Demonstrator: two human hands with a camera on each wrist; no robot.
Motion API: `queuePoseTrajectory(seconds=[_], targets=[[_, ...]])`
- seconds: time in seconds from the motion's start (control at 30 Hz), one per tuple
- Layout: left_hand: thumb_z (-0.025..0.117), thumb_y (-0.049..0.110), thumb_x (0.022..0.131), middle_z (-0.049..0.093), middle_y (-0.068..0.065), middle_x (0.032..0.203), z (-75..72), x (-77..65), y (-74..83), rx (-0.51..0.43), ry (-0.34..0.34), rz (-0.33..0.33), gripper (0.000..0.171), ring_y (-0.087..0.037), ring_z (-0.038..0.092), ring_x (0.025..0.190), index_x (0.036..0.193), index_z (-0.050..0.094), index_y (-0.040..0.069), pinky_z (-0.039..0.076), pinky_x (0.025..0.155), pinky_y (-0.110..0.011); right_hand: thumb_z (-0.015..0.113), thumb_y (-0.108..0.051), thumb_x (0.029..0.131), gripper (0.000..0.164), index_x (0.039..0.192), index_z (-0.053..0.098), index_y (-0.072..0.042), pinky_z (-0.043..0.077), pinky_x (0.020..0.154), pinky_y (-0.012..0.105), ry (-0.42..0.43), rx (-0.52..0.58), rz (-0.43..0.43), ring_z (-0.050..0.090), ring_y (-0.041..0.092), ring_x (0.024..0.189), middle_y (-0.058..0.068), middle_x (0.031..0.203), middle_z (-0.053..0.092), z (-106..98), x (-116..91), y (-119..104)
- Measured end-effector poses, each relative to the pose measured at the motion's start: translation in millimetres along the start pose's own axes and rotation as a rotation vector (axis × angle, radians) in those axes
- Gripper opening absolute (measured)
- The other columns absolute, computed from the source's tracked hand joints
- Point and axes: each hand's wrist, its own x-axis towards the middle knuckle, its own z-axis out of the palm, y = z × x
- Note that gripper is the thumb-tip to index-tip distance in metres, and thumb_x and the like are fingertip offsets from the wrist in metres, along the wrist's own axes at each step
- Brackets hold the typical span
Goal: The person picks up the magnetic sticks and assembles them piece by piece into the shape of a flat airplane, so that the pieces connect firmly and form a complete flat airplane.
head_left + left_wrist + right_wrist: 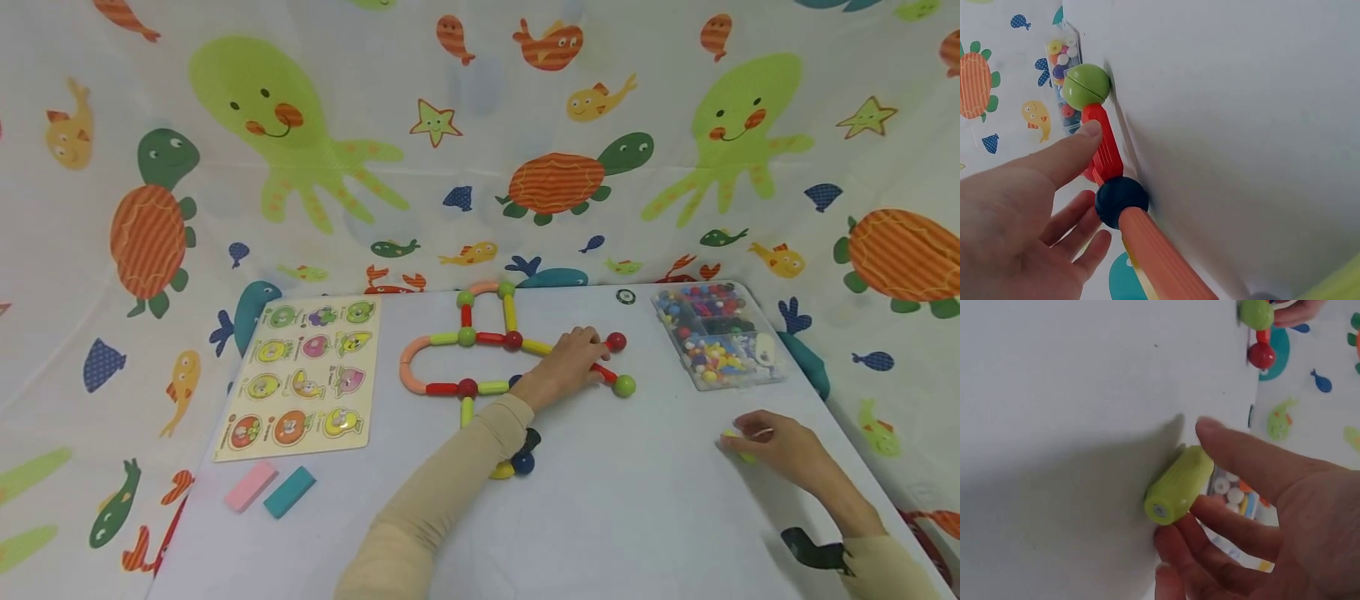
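A flat figure of magnetic rods and balls lies on the white table. My left hand [570, 362] is at its right end, thumb on a red rod [1105, 142] between a green ball [624, 386] and a dark blue ball [1121, 201]. Its other fingers lie on the far side of the rod. A red ball [616, 342] sits just beyond that hand. Away to the right, my right hand [783, 446] holds a short lime-green rod [1180, 486] at the table surface, thumb by one end and fingers along its side. The rod's near end shows a metal disc.
A clear compartment box [738, 379] of beads stands at the back right. On the left lie a fruit picture board [288, 408], a pink block [251, 486] and a teal block [289, 492]. A dark blue ball [522, 462] lies near the left forearm, which hides part of the figure.
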Motion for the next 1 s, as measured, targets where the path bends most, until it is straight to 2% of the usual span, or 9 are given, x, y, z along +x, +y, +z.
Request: queuePoseTrajectory(seconds=[0.27, 0.43, 0.6, 0.7, 0.87, 1.0], targets=[[0.071, 0.031, 0.096, 0.054, -0.003, 0.138, 1.3, 3.4, 3.0, -0.041, -0.054, -0.029, 0.036, -0.017, 0.049, 0.122, 0.13, 0.067, 0.019, 0.043, 0.109, -0.03, 0.076, -0.038, 0.09, 0.051, 0.111, 0.064, 0.007, 0.054, 0.071, 0.042, 0.04, -0.028, 0.002, 0.064, 0.033, 0.09, 0.021, 0.101, 0.069, 9.0, -0.5, -0.1], [0.071, 0.031, 0.096, 0.053, -0.003, 0.142, 2.7, 4.5, 2.6, -0.08, -0.083, -0.058, 0.037, -0.017, 0.051, 0.123, 0.131, 0.067, 0.018, 0.046, 0.108, -0.03, 0.072, -0.04, 0.093, 0.053, 0.115, 0.064, 0.008, 0.053, 0.068, 0.035, 0.111, 0.013, -0.04, 0.063, 0.03, 0.089, 0.021, 0.102, 0.07, 15.4, 0.6, -8.6], [0.071, 0.031, 0.096, 0.054, -0.003, 0.142, 4.7, 6.5, 0.8, -0.093, -0.085, -0.06, 0.036, -0.016, 0.052, 0.121, 0.13, 0.067, 0.018, 0.047, 0.106, -0.028, 0.067, -0.047, 0.096, 0.054, 0.122, 0.065, 0.0, 0.051, 0.066, 0.024, 0.226, 0.115, -0.148, 0.066, 0.031, 0.096, 0.019, 0.107, 0.072, 21.7, 12.9, -36.6], [0.071, 0.031, 0.096, 0.053, -0.003, 0.143, 6.1, 7.7, -0.3, -0.104, -0.081, -0.054, 0.036, -0.016, 0.051, 0.124, 0.129, 0.068, 0.018, 0.047, 0.108, -0.029, 0.065, -0.05, 0.096, 0.053, 0.125, 0.066, -0.005, 0.052, 0.069, 0.021, 0.259, 0.188, -0.176, 0.067, 0.032, 0.103, 0.018, 0.113, 0.072, 20.6, 26.6, -59.8], [0.071, 0.032, 0.096, 0.048, -0.006, 0.151, 7.6, 10.5, -1.4, -0.177, -0.073, -0.043, 0.038, -0.02, 0.048, 0.137, 0.13, 0.066, 0.016, 0.041, 0.115, -0.033, 0.065, -0.053, 0.095, 0.059, 0.133, 0.063, -0.007, 0.053, 0.078, 0.026, 0.213, 0.336, -0.142, 0.068, 0.029, 0.106, 0.017, 0.123, 0.07, 19.6, 55.2, -94.9], [0.072, 0.029, 0.096, 0.048, -0.006, 0.152, 8.7, 13.2, -1.8, -0.246, -0.07, -0.033, 0.039, -0.019, 0.047, 0.139, 0.131, 0.065, 0.013, 0.039, 0.116, -0.03, 0.068, -0.051, 0.094, 0.061, 0.134, 0.063, -0.005, 0.056, 0.086, 0.037, 0.18, 0.431, -0.099, 0.074, 0.028, 0.1, 0.018, 0.122, 0.071, 22.7, 76.0, -114.5]])
